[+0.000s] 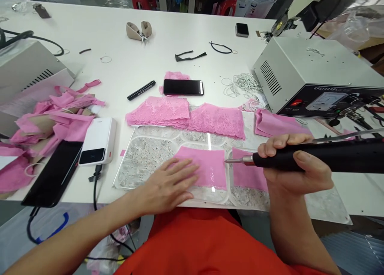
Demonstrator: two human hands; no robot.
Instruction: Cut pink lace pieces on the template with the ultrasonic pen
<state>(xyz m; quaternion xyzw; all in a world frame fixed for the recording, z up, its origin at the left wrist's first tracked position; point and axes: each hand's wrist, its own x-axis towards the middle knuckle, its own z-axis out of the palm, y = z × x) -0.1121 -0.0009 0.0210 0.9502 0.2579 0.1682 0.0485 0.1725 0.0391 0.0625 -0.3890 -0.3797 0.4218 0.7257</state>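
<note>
My left hand lies flat with its fingers spread on a clear template, over a pink fabric piece in one of its cutouts or panels. My right hand is wrapped round a thick black handheld tool with a pointed metal tip. The tip points left and is by the right edge of that fabric piece; whether it touches cannot be made out. A second pink piece lies under the tool, partly hidden by it and my hand. Two pink lace pieces lie along the template's far edge.
A grey box with a meter stands at right, a folded pink fabric before it. Beyond the lace are a phone and black marker. At left are pink scraps, a white power bank and a black device.
</note>
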